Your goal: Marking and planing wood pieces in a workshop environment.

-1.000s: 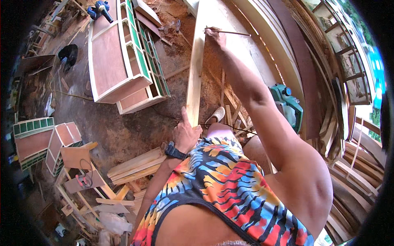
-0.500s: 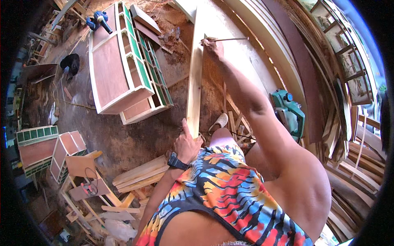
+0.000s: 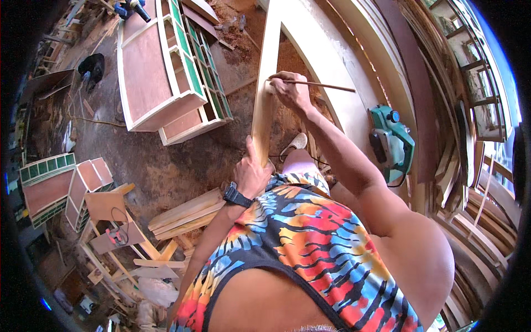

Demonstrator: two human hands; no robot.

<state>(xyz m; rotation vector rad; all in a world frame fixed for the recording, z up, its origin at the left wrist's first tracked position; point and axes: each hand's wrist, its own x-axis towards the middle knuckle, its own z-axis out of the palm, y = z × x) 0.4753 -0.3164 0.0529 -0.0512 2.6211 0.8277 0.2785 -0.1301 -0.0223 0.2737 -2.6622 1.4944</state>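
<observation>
A long pale wooden board (image 3: 270, 58) runs away from my body, its near end by my waist. My left hand (image 3: 252, 172) is closed around that near end, thumb along the face; a dark watch sits on the wrist. Farther up the board, my right hand (image 3: 292, 94) pinches a thin brown pencil (image 3: 326, 86). Its fingertips are at the board's right edge, and the pencil's long end sticks out to the right. Whether the pencil's tip touches the wood is hidden by the fingers.
A green electric planer (image 3: 391, 138) rests to the right, on or against the pale bench surface (image 3: 318, 61). Cabinet frames (image 3: 149, 72) with a blue power tool (image 3: 133, 8) stand at the left. Stacked boards (image 3: 185, 213) lie near my left elbow. Long planks (image 3: 409, 72) line the right side.
My right hand has slid along the board toward my body, pencil still in its fingers. The left hand keeps its grip at the near end. The view has shifted slightly.
</observation>
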